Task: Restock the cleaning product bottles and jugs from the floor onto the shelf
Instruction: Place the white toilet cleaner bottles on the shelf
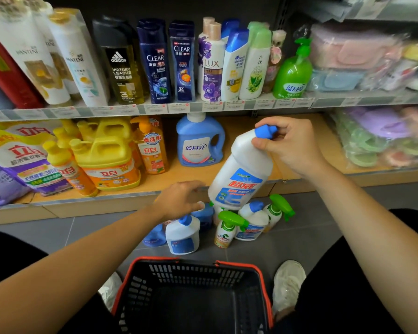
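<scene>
My right hand (pixel 288 147) grips the neck of a white cleaner bottle with a blue cap (pixel 241 172) and holds it tilted in the air in front of the bottom shelf (pixel 251 131). My left hand (pixel 180 200) hovers, fingers loosely curled, over a cluster of bottles on the floor: a white bottle with a blue cap (pixel 182 235), a blue jug (pixel 155 235), two green-trigger spray bottles (pixel 227 230) (pixel 276 210) and another white bottle (pixel 252 221). A blue detergent jug (pixel 199 141) stands on the bottom shelf.
A black shopping basket with a red rim (pixel 193 295) sits on the grey floor between my feet. Yellow and orange detergent jugs (pixel 106 155) fill the shelf's left. Packaged slippers (pixel 377 138) lie to the right. Shampoo bottles (pixel 155 61) line the upper shelf.
</scene>
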Action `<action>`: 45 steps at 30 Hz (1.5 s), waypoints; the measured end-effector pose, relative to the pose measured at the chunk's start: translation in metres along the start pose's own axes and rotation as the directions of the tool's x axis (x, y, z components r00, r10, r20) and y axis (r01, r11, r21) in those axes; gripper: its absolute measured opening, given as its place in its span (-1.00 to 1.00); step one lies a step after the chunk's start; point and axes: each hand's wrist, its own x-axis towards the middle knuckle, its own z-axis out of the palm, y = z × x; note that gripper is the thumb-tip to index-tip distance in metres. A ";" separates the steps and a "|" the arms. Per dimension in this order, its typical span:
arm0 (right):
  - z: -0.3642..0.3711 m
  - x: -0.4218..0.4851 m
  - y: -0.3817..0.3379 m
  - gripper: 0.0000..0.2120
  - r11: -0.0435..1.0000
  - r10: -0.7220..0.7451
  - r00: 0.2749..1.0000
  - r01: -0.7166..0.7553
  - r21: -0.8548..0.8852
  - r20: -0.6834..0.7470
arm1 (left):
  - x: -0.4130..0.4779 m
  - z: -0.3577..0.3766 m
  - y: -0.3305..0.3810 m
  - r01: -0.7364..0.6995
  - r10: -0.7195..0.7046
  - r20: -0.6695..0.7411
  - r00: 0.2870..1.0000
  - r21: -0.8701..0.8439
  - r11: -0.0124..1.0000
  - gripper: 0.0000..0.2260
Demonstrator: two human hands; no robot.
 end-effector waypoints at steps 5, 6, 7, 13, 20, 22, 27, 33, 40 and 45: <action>-0.002 0.020 0.024 -0.72 0.992 0.049 0.997 -0.056 -0.117 -0.063 | -0.012 0.013 -0.030 0.052 -0.125 0.344 0.931 0.215 0.975 -0.58; -0.002 0.026 0.032 -0.73 0.987 0.058 0.994 -0.070 -0.143 -0.089 | -0.013 0.018 -0.033 0.017 -0.109 0.341 0.934 0.261 0.965 -0.57; -0.003 0.034 0.040 -0.72 0.983 0.070 0.989 -0.091 -0.162 -0.126 | -0.014 0.022 -0.035 -0.005 -0.091 0.316 0.944 0.291 0.957 -0.56; -0.001 0.073 0.081 -0.70 0.971 0.166 0.927 -0.212 -0.106 -0.336 | -0.010 0.037 -0.036 0.013 -0.128 0.277 0.952 0.382 0.924 -0.66; 0.008 0.084 0.121 -0.72 0.940 0.262 0.912 -0.315 -0.130 -0.316 | -0.011 0.029 -0.045 0.069 -0.112 0.190 0.975 0.217 0.974 -0.74; 0.011 0.087 0.124 -0.71 0.934 0.275 0.916 -0.327 -0.145 -0.292 | -0.012 0.023 -0.043 0.079 -0.107 0.155 0.982 0.177 0.981 -0.74; 0.016 0.093 0.122 -0.76 0.924 0.328 0.909 -0.365 -0.113 -0.259 | -0.009 -0.015 -0.019 0.067 -0.073 0.067 0.995 0.084 0.994 -0.69; 0.004 0.110 0.127 -0.74 0.882 0.408 0.894 -0.438 -0.172 -0.184 | 0.001 -0.075 0.024 -0.019 0.020 -0.036 0.999 0.028 0.999 -0.75; 0.013 0.115 0.145 -0.78 0.868 0.492 0.849 -0.495 0.037 -0.190 | 0.037 -0.122 0.058 -0.047 0.035 -0.187 0.982 -0.060 0.997 -0.78; 0.017 0.093 0.140 -0.63 0.907 0.374 0.845 -0.420 -0.041 -0.381 | 0.069 -0.127 0.066 -0.087 0.053 -0.210 0.976 -0.152 0.985 -0.82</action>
